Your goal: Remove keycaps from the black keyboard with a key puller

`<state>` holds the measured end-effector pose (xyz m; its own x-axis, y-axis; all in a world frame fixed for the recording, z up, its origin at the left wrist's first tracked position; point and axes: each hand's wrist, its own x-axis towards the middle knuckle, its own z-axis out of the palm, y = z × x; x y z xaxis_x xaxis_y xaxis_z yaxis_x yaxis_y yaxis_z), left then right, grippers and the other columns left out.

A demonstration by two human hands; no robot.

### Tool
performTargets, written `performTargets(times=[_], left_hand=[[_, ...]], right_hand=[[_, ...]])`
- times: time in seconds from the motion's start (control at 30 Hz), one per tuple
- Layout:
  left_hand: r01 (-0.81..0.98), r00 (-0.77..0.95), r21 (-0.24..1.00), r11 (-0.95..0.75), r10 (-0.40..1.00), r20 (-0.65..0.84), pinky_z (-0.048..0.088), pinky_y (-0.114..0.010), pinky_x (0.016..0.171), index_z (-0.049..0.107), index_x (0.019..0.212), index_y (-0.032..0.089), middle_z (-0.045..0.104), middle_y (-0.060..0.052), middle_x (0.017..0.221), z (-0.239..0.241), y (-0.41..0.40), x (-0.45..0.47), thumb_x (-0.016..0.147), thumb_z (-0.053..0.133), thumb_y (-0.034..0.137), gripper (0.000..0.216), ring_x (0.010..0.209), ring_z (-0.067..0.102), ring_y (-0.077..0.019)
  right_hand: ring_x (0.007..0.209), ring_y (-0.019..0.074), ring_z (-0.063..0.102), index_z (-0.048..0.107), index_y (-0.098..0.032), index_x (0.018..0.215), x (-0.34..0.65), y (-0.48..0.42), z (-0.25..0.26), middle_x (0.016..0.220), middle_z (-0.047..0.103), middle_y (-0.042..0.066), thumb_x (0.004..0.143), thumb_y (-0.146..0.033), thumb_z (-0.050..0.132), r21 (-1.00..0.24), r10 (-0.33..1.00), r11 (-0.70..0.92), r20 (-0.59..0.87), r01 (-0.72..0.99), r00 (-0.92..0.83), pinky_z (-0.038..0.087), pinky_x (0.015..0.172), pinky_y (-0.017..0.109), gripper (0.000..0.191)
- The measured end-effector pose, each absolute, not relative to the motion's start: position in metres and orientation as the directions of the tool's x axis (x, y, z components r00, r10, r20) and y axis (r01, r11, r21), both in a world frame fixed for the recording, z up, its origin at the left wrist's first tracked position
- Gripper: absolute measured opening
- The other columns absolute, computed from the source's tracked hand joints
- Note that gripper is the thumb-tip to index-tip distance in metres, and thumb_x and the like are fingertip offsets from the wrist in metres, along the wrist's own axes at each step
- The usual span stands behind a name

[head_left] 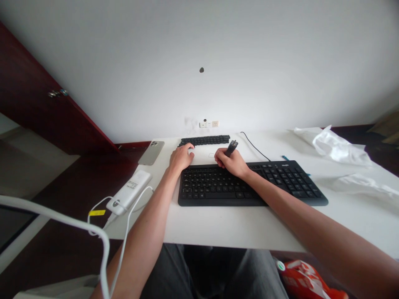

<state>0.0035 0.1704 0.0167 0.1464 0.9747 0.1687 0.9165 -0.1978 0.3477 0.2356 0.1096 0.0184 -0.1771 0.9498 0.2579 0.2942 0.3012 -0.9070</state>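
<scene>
My right hand point(230, 161) is closed in a pen grip above the upper middle of the black keyboard point(224, 195). From its fist sticks up a thick, black, pen-like tool point(231, 148) with a greyish end; its lower tip is hidden. Just past the keyboard's top left corner, my left hand point(181, 159) rests with curled fingers and thumb towards each other. A pale bit shows between them, too small to name. Behind both hands lie rows of small black blocks point(205, 140) that look like keycaps. A small outlined shape point(211, 155) marks the white surface between my hands.
A phone point(151, 153) lies face down at the left, with a white power bank point(129, 193) and white cable point(106, 245) nearer. Crumpled clear plastic point(333, 145) covers the right side. A blue stick point(285, 158) pokes out behind the keyboard. An orange-red package point(305, 278) is below the table.
</scene>
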Motion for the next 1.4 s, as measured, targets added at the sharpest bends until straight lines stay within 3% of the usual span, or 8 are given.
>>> performTargets(times=[0.47, 1.2, 1.3, 1.4], left_hand=[[0.902, 0.183, 0.359, -0.241, 0.965, 0.188, 0.05, -0.034, 0.085, 0.067, 0.128, 0.035, 0.074, -0.002, 0.1, 0.0138, 0.1726, 0.0028, 0.091, 0.062, 0.029, 0.038, 0.097, 0.069, -0.0252], [0.905, 0.148, 0.373, -0.203, 0.974, 0.171, 0.052, -0.036, 0.09, 0.065, 0.137, 0.032, 0.076, -0.004, 0.105, 0.0127, 0.1742, 0.0024, 0.092, 0.061, 0.027, 0.046, 0.101, 0.069, -0.0265], [0.894, 0.133, 0.395, -0.212, 0.967, 0.219, 0.051, -0.034, 0.09, 0.067, 0.136, 0.031, 0.076, -0.003, 0.101, 0.0154, 0.1735, 0.004, 0.092, 0.062, 0.026, 0.045, 0.097, 0.069, -0.0242], [0.819, 0.186, 0.477, -0.319, 0.934, 0.306, 0.05, -0.032, 0.084, 0.074, 0.123, 0.028, 0.074, -0.002, 0.088, 0.0215, 0.1692, 0.01, 0.095, 0.061, 0.033, 0.031, 0.085, 0.067, -0.0211]], right_hand=[[0.055, 0.0138, 0.052, 0.059, -0.021, 0.066, 0.2354, 0.1101, 0.018, 0.058, 0.058, -0.001, 0.088, -0.026, 0.05, -0.907, 0.95, 0.301, 0.258, 0.293, -0.176, 0.041, 0.058, 0.027, 0.025], [0.056, 0.0141, 0.052, 0.059, -0.021, 0.066, 0.2353, 0.1096, 0.0187, 0.058, 0.058, -0.001, 0.089, -0.028, 0.051, -0.915, 0.952, 0.29, 0.245, 0.282, -0.182, 0.042, 0.058, 0.027, 0.026], [0.055, 0.0142, 0.052, 0.06, -0.021, 0.074, 0.2339, 0.1078, 0.021, 0.057, 0.057, -0.001, 0.091, -0.032, 0.052, -0.938, 0.963, 0.251, 0.216, 0.239, -0.163, 0.042, 0.056, 0.027, 0.022], [0.051, 0.0137, 0.05, 0.061, -0.022, 0.092, 0.2324, 0.1054, 0.0243, 0.06, 0.058, -0.003, 0.094, -0.039, 0.052, -0.965, 0.973, 0.21, 0.19, 0.157, -0.133, 0.041, 0.054, 0.027, 0.019]])
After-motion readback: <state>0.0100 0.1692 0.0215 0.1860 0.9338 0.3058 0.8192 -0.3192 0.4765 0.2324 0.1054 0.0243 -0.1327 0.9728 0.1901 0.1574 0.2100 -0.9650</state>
